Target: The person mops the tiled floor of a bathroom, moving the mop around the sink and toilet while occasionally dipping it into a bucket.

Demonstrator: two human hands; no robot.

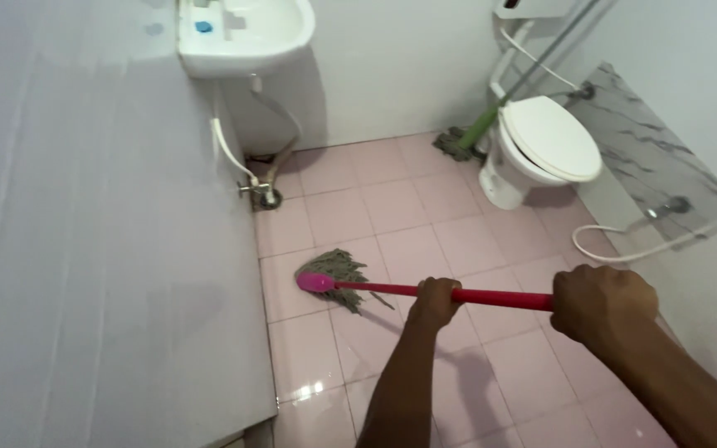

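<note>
While you look down at the pink tiled floor point(392, 207), it fills most of the view, glossy, with a bright glare patch near the bottom left. Grey-white wall point(85, 249) runs down your left side; a white wall closes the back. On the right, a marbled panel point(649, 141) carries a metal tap point(672, 205) with a white hose point(624, 253) looping down toward the floor.

White toilet point(545, 141), lid down, sits at the back right. A second mop with a green handle point(491, 116) leans beside it, its grey head on the tiles just left of the toilet base. White sink point(242, 33) hangs top left with a small blue thing point(202, 26) on its rim; drain pipe point(280, 124) and a white supply hose below it run down to a floor fitting.

Your mop point(375, 289): red handle lying nearly level across the frame, pink socket, grey string head point(342, 274) pressed on the tiles near the left wall, mid-frame.

Your right hand point(603, 303) is clenched around the near part of the handle, knuckles up. Your left hand point(433, 300) grips the handle further along, closer to the mop head, fingers wrapped over it. Both forearms come in from the bottom edge, well apart along the handle.
</note>
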